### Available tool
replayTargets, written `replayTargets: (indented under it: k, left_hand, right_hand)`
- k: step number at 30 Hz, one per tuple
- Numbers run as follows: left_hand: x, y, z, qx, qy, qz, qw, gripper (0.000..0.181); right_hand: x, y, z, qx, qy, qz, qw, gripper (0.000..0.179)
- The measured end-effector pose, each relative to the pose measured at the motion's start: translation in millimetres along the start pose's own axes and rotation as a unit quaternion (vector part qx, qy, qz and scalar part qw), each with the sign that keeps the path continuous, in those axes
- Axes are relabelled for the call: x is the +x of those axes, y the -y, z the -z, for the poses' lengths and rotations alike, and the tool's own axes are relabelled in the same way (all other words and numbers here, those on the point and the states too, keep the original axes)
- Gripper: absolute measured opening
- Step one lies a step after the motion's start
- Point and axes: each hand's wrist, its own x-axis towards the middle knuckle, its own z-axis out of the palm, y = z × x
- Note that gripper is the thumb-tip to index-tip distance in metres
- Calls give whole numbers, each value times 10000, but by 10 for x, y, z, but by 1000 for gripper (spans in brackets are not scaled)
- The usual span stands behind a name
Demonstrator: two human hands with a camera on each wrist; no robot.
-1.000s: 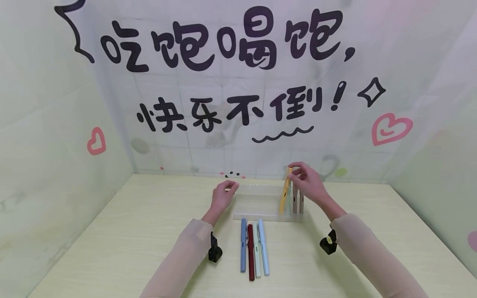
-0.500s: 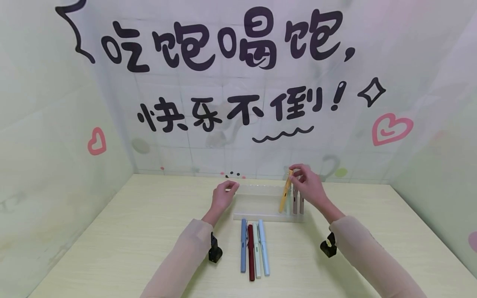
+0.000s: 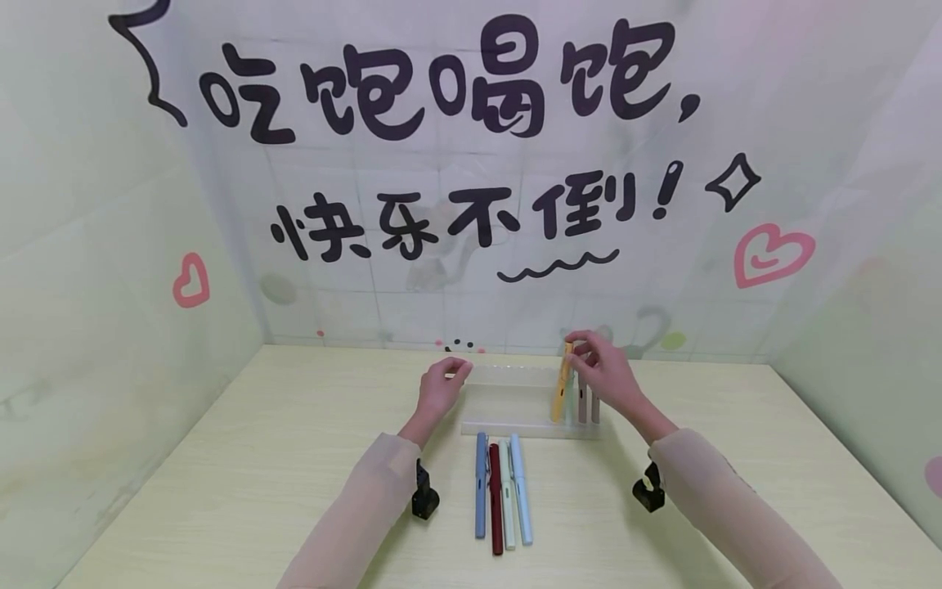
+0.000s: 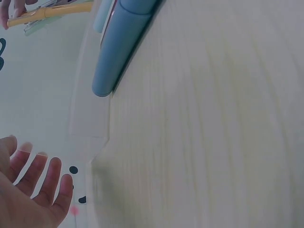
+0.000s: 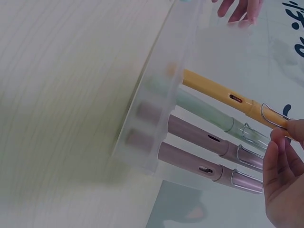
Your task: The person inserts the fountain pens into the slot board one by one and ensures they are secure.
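Pinching: a person's right hand point(image 3: 609, 370) has its thumb and fingers closed on the clip end of a yellow pen point(image 5: 218, 92), seen at a table point(image 3: 331, 474).
Yellow pen: it stands in the right half of a clear rack point(image 3: 508, 429), its lower end behind the frosted front lip, its top leaning slightly to the right; it is leftmost of the pens there.
Left hand point(image 3: 441, 384): at the rack's other end, thumb and fingers appear to pinch the upper corner, the remaining fingers loosely spread.
Handling: the yellow pen looks light, stiff and smooth, probably hard plastic, a little slippery but hardly fragile; the cap, close to the metal clip, seems the natural place to take hold, leaving the lower end free.
Pens in the rack: four, counting one yellow, one green pen point(image 5: 204, 109) just beside it and two mauve pens point(image 5: 194, 135) on the far right.
Pens on the table: four, lying close together before the rack, one each from left to right: blue pen point(image 3: 481, 491), red pen point(image 3: 496, 503), mint pen point(image 3: 509, 507) and pale blue pen point(image 3: 521, 495).
Total: eight pens, one rack, two hands.
Wall point(image 3: 441, 319): eight large black characters and two pink hearts point(image 3: 774, 255).
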Motion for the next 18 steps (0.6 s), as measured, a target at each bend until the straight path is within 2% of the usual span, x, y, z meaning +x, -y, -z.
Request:
replayTargets:
  k: [18]
  left_hand:
    - [67, 19, 17, 11, 108, 65, 9999, 27]
  right_hand:
    - [77, 31, -50, 63, 339, -58, 9994, 23]
